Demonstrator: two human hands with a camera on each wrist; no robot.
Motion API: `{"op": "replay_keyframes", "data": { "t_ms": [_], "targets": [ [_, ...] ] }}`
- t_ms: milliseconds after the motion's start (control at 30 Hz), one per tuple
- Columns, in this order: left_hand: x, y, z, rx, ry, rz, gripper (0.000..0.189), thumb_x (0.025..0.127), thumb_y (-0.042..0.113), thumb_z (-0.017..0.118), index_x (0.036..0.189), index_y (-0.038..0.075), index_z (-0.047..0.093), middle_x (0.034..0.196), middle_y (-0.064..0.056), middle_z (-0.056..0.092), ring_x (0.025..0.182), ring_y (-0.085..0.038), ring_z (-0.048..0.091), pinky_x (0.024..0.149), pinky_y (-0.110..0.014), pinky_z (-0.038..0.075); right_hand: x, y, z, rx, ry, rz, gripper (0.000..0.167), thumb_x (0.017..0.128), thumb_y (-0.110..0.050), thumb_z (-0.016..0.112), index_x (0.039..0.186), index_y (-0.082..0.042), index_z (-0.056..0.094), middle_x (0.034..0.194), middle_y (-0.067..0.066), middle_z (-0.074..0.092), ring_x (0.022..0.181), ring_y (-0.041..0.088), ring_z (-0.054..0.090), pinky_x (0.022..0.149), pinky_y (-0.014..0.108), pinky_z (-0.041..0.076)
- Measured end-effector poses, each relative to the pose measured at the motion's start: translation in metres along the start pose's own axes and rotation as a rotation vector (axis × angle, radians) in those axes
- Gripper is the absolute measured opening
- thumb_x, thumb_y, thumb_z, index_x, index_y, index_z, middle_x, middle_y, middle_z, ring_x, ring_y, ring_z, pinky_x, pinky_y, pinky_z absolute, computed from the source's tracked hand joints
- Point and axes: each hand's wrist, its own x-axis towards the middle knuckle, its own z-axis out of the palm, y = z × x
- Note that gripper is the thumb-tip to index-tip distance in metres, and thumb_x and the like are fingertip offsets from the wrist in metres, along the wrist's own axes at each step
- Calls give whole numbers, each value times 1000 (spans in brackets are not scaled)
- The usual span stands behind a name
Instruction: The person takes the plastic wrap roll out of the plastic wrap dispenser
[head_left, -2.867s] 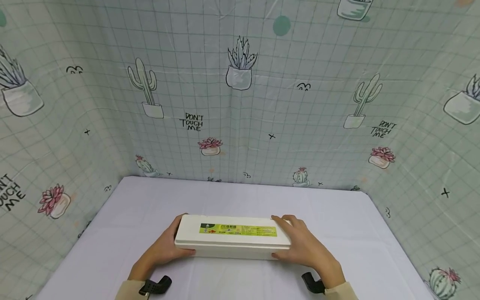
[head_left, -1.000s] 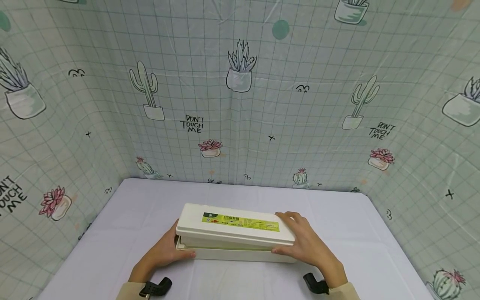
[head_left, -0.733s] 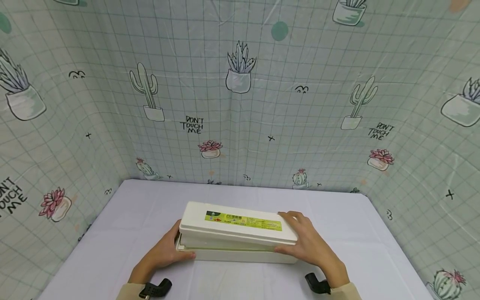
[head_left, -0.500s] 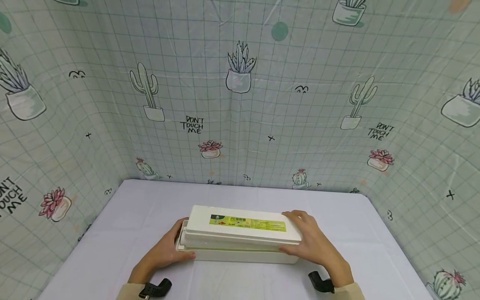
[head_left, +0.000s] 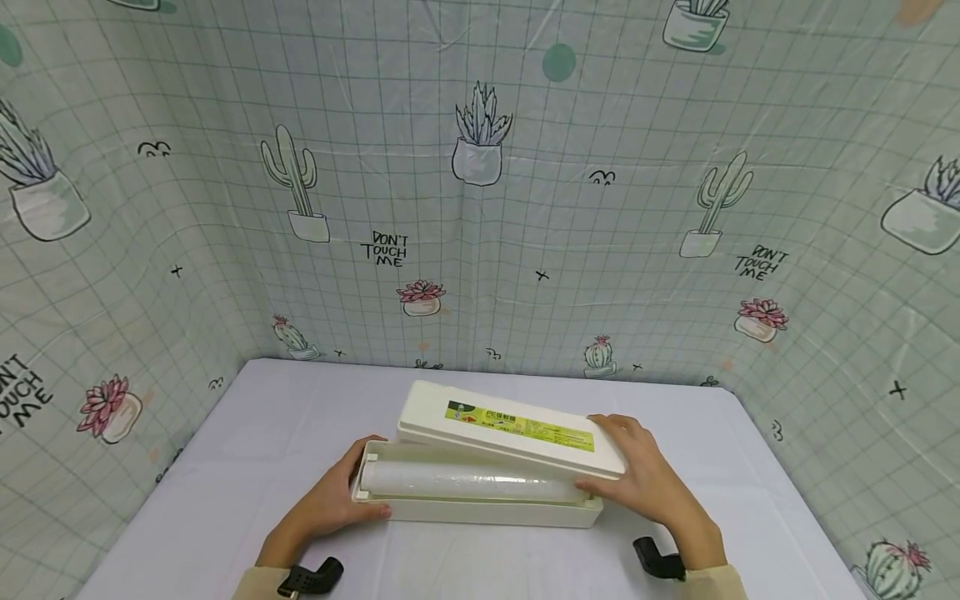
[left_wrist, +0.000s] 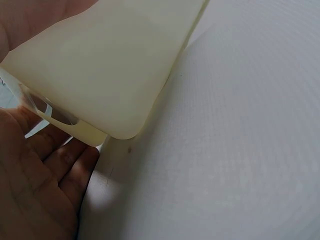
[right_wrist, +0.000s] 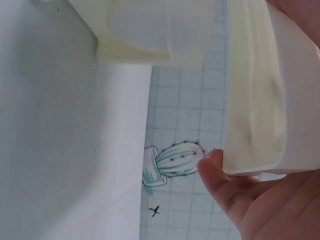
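A long white cling film box stands on the table with its lid off. My left hand (head_left: 333, 498) grips the left end of the box base (head_left: 487, 512), thumb on the front wall. A roll of cling film (head_left: 465, 481) lies inside the base, its right part covered by the lid. My right hand (head_left: 651, 479) holds the right end of the lid (head_left: 431, 412), which bears a yellow-green label and tilts with its left end higher. In the right wrist view, a gap separates the lid (right_wrist: 305, 120) from the base (right_wrist: 132, 56). Curled fingers show under the base's end in the left wrist view.
A white cloth (head_left: 300, 408) covers the table. Grid-patterned fabric (head_left: 480, 225) with printed cacti rises behind and along both sides. Black wrist straps (head_left: 311, 575) sit at both sleeves.
The lid sat on the box, then tilted up at its left end. It has since moved right and up with my right hand, exposing the roll. My left hand stays at the base.
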Motion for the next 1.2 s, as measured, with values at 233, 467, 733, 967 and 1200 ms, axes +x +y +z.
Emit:
{"op": "replay_keyframes", "data": {
  "t_ms": [233, 467, 733, 967, 1200],
  "targets": [
    [0, -1, 0, 6, -2, 0, 95, 74, 23, 91, 151, 6, 37, 136, -13, 59, 107, -12, 57, 90, -33, 48, -2, 13, -8, -4, 30, 22, 87, 69, -49, 93, 142, -19, 57, 136, 16, 55, 120, 40, 51, 91, 58, 44],
    [0, 0, 0, 19, -1, -11, 96, 74, 25, 91, 152, 6, 37, 137, -13, 59, 108, -12, 57, 91, -34, 48, -6, 23, -14, 10, 53, 43, 86, 69, -46, 94, 142, -18, 58, 134, 18, 55, 119, 42, 51, 91, 57, 42],
    [0, 1, 0, 26, -2, -27, 97, 74, 26, 91, 152, 6, 37, 138, -12, 58, 109, -15, 57, 92, -37, 48, -8, 34, -17, 10, 63, 56, 86, 69, -44, 94, 142, -16, 58, 134, 20, 56, 120, 42, 50, 91, 57, 39],
    [1, 2, 0, 13, -11, -38, 96, 75, 25, 91, 153, 7, 37, 139, -13, 57, 110, -18, 57, 90, -35, 49, -11, 42, -23, 4, 83, 57, 86, 70, -41, 94, 143, -12, 57, 133, 22, 56, 123, 41, 50, 92, 57, 37],
    [1, 4, 0, 15, -14, -49, 97, 75, 26, 91, 153, 8, 36, 141, -14, 57, 112, -22, 57, 92, -39, 48, -15, 48, -34, -10, 98, 77, 86, 71, -38, 94, 143, -8, 57, 134, 25, 56, 122, 43, 50, 89, 58, 37]
  ]
}}
